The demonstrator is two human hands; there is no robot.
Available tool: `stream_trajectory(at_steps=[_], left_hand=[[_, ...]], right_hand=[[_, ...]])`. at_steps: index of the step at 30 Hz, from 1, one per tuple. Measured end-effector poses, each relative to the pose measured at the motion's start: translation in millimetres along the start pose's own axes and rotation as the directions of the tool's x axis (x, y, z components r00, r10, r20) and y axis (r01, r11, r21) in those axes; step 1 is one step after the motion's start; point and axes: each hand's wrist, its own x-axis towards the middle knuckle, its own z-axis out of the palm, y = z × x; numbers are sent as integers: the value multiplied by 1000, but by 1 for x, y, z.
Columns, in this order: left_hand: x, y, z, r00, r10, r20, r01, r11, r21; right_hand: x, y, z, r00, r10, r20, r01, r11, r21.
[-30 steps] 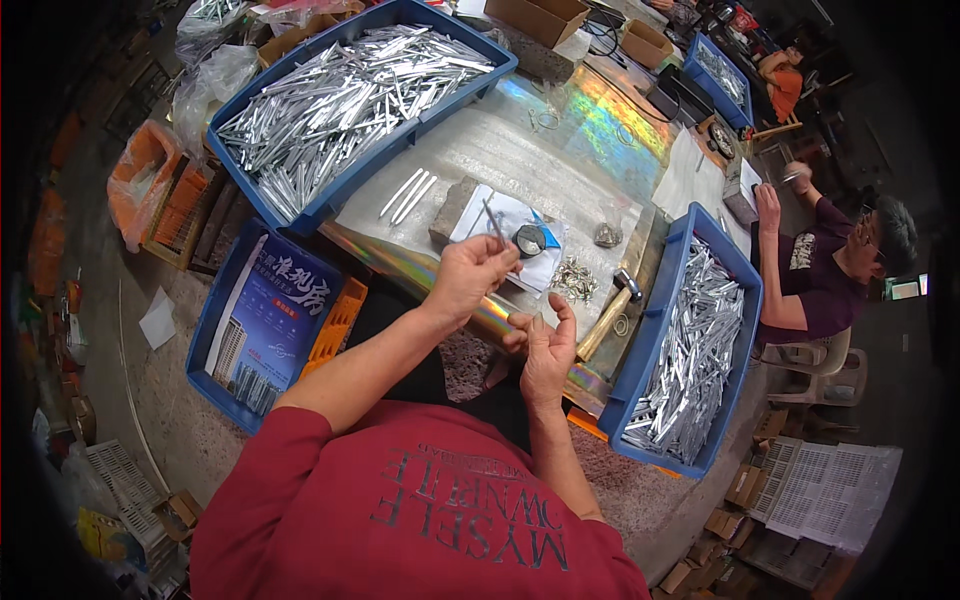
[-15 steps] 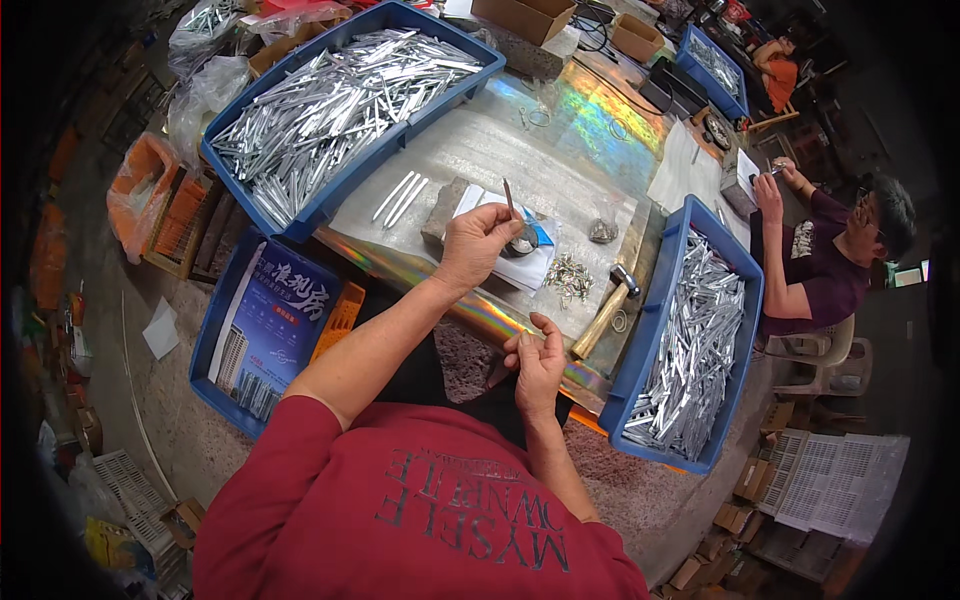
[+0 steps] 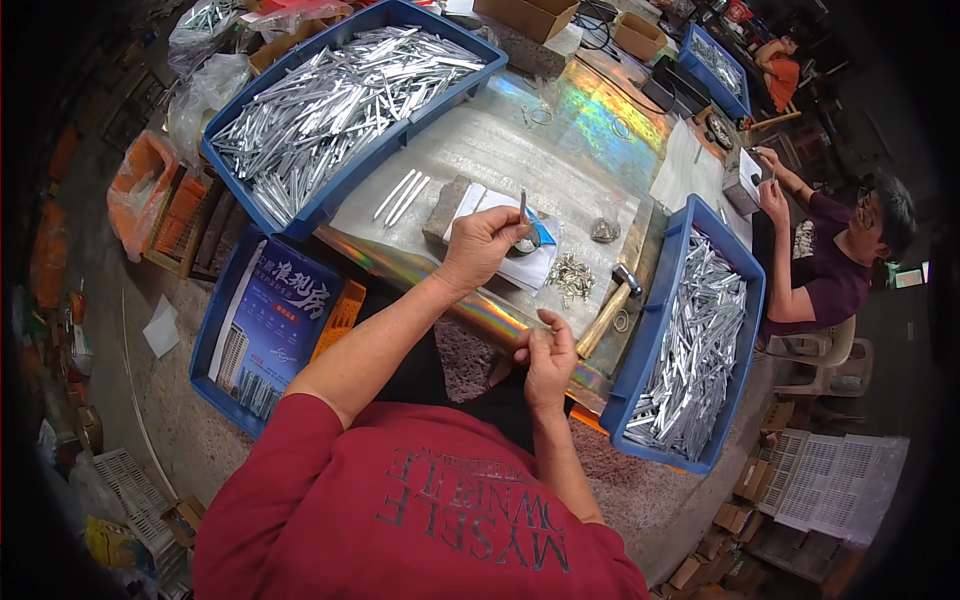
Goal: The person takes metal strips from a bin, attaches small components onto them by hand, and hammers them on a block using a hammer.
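My left hand [image 3: 482,246] pinches a slim dark metal rod [image 3: 523,205], held nearly upright. Below its fingertips a small round dark dish [image 3: 530,240] with pale contents sits on white papers [image 3: 520,268], on top of a stone block [image 3: 446,208]. My right hand [image 3: 550,365] is at the table's near edge, palm turned up, with fingers curled and thumb against them; whatever it holds is too small to make out. Just beyond it lies a heap of small shiny metal pieces [image 3: 570,278]. A hammer [image 3: 610,312] with a wooden handle rests to its right.
Blue bins of silvery metal sticks stand on the left [image 3: 225,170] and right [image 3: 735,420]. Three metal sticks [image 3: 402,198] and a small clear bag [image 3: 605,230] lie on the table. A co-worker [image 3: 840,245] sits at the right; a lower blue bin [image 3: 215,385] holds a printed sheet.
The rod in my left hand has gone from leaning left to nearly upright, and the hand has shifted slightly right. My right hand has moved slightly right, its fingers more curled.
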Motion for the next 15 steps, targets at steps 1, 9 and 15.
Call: stream_trajectory(at_steps=[1, 9, 15], left_hand=[[1, 0, -1, 1000, 0, 0, 0, 1000, 1], [8, 0, -6, 948, 264, 175, -300, 926, 227], [7, 9, -9, 967, 183, 178, -218, 955, 203]], right_hand=[[7, -2, -2, 997, -71, -3, 71, 997, -20], [81, -66, 14, 856, -509, 88, 501, 777, -380], [107, -80, 37, 596, -686, 417, 775, 358, -521]])
